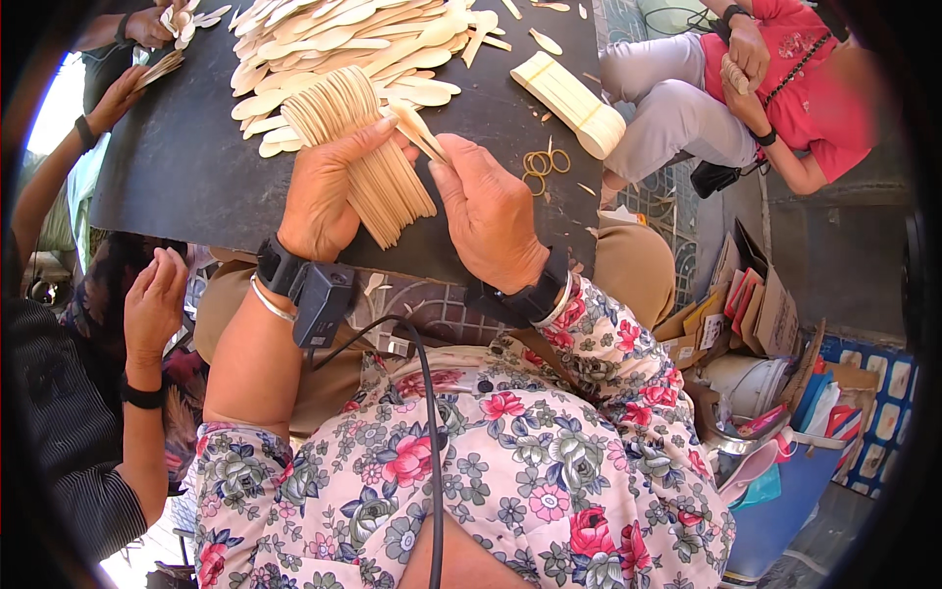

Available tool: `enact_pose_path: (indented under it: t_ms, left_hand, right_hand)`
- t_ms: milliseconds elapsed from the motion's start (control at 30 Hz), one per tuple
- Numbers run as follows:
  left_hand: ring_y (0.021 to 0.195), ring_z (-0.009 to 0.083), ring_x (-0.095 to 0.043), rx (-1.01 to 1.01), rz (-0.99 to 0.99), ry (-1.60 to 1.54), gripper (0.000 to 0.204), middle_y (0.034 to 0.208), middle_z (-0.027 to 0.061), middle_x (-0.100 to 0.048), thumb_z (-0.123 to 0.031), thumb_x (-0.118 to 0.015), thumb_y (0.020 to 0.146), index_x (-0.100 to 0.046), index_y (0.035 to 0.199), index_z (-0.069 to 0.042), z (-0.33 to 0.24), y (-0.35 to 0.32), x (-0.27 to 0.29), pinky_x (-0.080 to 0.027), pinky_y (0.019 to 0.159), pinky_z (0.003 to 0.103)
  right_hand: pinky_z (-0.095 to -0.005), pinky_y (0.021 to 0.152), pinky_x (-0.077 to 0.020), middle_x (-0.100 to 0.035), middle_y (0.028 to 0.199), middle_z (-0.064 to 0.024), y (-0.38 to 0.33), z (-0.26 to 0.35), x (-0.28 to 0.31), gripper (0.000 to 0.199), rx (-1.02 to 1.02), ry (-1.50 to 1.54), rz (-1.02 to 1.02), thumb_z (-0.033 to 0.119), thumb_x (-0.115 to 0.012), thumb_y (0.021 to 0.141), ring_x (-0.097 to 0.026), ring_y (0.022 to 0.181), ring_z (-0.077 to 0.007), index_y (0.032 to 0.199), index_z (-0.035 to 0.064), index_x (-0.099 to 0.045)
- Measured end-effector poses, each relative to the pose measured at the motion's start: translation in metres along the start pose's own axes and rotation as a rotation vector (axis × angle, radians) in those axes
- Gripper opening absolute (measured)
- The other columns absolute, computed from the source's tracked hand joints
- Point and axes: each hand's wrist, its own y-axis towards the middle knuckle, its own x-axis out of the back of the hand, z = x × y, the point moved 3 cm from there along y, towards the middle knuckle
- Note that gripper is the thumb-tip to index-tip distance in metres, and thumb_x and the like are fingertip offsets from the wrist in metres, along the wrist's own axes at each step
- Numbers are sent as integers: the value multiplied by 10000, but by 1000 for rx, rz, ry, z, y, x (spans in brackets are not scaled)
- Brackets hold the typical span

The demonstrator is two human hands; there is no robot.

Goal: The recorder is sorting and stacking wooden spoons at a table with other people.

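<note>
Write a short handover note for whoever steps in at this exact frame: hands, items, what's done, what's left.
Left hand grips a fanned stack of wooden spoons over the dark table.
Right hand pinches one more spoon against the stack.
Done: one banded bundle lies to the right, rubber bands beside it.
Left: the loose spoon pile remains; the held stack has no band.

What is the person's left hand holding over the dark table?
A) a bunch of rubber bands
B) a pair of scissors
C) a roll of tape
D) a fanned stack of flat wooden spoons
D: the left hand wraps around a fanned stack of wooden spoons, while the right hand pinches one spoon at its edge.
</note>
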Motion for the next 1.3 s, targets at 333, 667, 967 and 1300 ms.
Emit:
enact_pose_path:
  t_ms: [333,667,967,1300]
  left_hand:
    - [824,238,-648,61,-45,17,264,890,109,-636,-79,-651,870,-570,1098,25,1,-3,-1,-545,744,368]
    - [902,192,-643,-36,-53,97,234,979,88,-669,-79,-660,878,-613,1091,8,4,-9,-24,-514,813,317]
    - [937,170,-640,-170,-104,149,258,1015,70,-672,-33,-681,850,-621,1098,1,4,-8,-27,-509,827,317]
    - [877,167,-668,-196,-86,50,285,1019,88,-684,0,-692,832,-626,1109,15,3,-15,-35,-542,769,297]
  right_hand:
    - [-397,638,-514,-635,846,-185,5,-5,5,284,-102,80,52,-33,-543,844,-620,755,-398,1122,26,-540]
    - [-244,655,-495,-672,835,-43,16,-16,-2,129,-239,491,-89,10,-601,898,-597,711,-83,1024,-16,-615]
    - [-279,680,-507,-669,838,-135,23,-6,9,191,36,178,-160,-38,-646,828,-656,740,-229,1017,-24,-656]
    - [-391,656,-529,-651,873,-178,23,3,7,404,124,88,-219,-51,-553,804,-648,787,-359,1202,15,-575]
